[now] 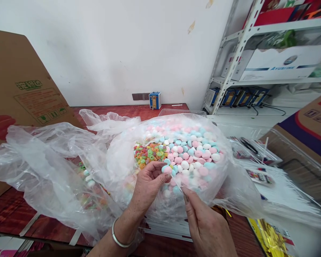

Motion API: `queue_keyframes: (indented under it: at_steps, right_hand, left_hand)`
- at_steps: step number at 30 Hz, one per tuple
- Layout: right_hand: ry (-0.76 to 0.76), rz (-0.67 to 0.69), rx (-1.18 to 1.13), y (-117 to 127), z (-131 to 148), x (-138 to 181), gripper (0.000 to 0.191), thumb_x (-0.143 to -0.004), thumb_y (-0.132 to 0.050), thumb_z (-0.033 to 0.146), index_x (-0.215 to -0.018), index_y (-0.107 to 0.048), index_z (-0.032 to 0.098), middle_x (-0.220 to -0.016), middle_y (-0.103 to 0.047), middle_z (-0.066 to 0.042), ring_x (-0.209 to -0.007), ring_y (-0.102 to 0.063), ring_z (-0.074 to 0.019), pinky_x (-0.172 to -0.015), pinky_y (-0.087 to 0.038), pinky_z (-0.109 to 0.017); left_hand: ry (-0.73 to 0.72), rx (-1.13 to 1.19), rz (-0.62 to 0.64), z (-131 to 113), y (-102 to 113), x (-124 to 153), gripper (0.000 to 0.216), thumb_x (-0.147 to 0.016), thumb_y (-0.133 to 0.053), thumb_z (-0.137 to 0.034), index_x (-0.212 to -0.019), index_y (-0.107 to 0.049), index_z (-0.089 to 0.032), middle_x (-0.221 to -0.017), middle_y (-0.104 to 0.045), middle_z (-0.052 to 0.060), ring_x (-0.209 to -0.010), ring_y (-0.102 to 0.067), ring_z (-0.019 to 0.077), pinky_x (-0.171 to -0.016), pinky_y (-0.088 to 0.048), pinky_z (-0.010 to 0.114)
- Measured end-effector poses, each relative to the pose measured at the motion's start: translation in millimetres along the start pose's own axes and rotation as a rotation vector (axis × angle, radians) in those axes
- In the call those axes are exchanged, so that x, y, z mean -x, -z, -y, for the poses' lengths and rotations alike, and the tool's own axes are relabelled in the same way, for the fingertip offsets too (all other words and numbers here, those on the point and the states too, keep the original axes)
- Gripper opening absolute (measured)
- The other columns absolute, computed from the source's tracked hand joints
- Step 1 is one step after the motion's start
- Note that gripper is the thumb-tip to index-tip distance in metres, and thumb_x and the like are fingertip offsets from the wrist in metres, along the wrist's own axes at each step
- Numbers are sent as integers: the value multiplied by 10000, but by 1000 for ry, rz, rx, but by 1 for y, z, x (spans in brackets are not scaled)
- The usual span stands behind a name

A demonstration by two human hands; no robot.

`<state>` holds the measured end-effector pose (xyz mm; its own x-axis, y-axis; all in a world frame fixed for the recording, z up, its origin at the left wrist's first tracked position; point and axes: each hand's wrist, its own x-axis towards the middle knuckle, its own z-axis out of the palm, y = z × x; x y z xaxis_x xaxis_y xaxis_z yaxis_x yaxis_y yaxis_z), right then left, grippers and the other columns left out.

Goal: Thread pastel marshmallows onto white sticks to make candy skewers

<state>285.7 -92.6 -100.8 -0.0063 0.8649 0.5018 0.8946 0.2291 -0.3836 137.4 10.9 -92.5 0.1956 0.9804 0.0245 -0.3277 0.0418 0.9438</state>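
My left hand (pixel 151 182) pinches a pink and blue oval marshmallow (pixel 166 169) between thumb and fingers. In my right hand (pixel 207 223), thumb and forefinger grip a thin white stick (pixel 177 184); its far end meets the marshmallow, though whether it has gone in I cannot tell. Both hands are over the near side of a large clear plastic bag (pixel 123 157), opened wide. Many pastel marshmallows (pixel 186 156) in pink, blue and white fill it, with a patch of colourful ring gummies (pixel 151 152) on the left.
Left of the big bag lies crumpled plastic (pixel 61 142) with more candy under it. Cardboard boxes stand at the left (pixel 29 89) and right (pixel 310 121). White sticks (pixel 278 192) and gold twist ties (pixel 270 239) lie to the right. White shelving (pixel 237 53) rises behind.
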Motion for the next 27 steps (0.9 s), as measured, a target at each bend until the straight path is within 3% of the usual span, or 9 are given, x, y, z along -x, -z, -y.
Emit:
queue_keyframes:
  at_steps: [7, 13, 15, 17, 21, 24, 27]
  right_hand:
    - [51, -68, 106, 8, 11, -10, 403, -964, -321, 164, -1067, -710, 157, -808, -793, -33, -567, -746, -208, -411, -493, -267]
    - [60, -120, 126, 1, 17, -13, 399, -1000, -304, 171, -1073, -693, 119, -844, -795, -69, -545, -737, -187, -419, -457, -263]
    - [66, -142, 127, -5, 17, -15, 397, -1014, -293, 181, -1065, -681, 111, -823, -790, -77, -532, -729, -179, -426, -440, -261]
    - [41, -157, 129, -10, 18, -18, 408, -1030, -278, 210, -955, -672, 137, -672, -746, -52, -459, -689, -175, -403, -391, -273]
    - [-99, -171, 30, -18, 15, -28, 424, -1053, -288, 319, -737, -551, 215, -491, -589, 24, -376, -569, -146, -391, -320, -262]
    - [-158, -141, -83, -22, 10, -34, 399, -1049, -334, 359, -732, -533, 220, -581, -609, 25, -483, -573, -124, -474, -364, -219]
    - [-169, -126, 97, -24, 8, -42, 358, -1040, -348, 331, -802, -589, 215, -723, -636, -14, -600, -593, -153, -513, -328, -248]
  left_hand:
    - [-25, -98, 70, -2, -1, 4, 237, -692, -818, -197, -916, -739, -190, -749, -721, -4, -637, -678, 134, -580, -564, 236]
    - [-97, -174, 90, 4, 2, 4, 207, -736, -798, -219, -939, -761, -207, -800, -709, 6, -666, -678, 141, -610, -562, 251]
    - [-172, -272, 102, 6, 2, 6, 218, -749, -796, -222, -966, -770, -215, -824, -716, 16, -712, -677, 147, -652, -554, 253]
    - [-280, -404, 119, 8, 1, 11, 199, -779, -779, -234, -977, -778, -217, -836, -726, 27, -747, -666, 148, -674, -535, 244]
    - [-429, -578, 196, 10, -2, 20, 247, -912, -633, -252, -1132, -738, -213, -938, -754, 51, -813, -679, 151, -732, -537, 245]
    - [-509, -702, 111, 6, 2, 13, 351, -974, -519, -222, -1307, -631, -211, -975, -748, 56, -754, -677, 132, -719, -548, 247]
    - [-659, -971, -75, -4, 11, -10, 310, -968, -500, -158, -1217, -682, -190, -980, -731, 75, -842, -670, 171, -778, -545, 294]
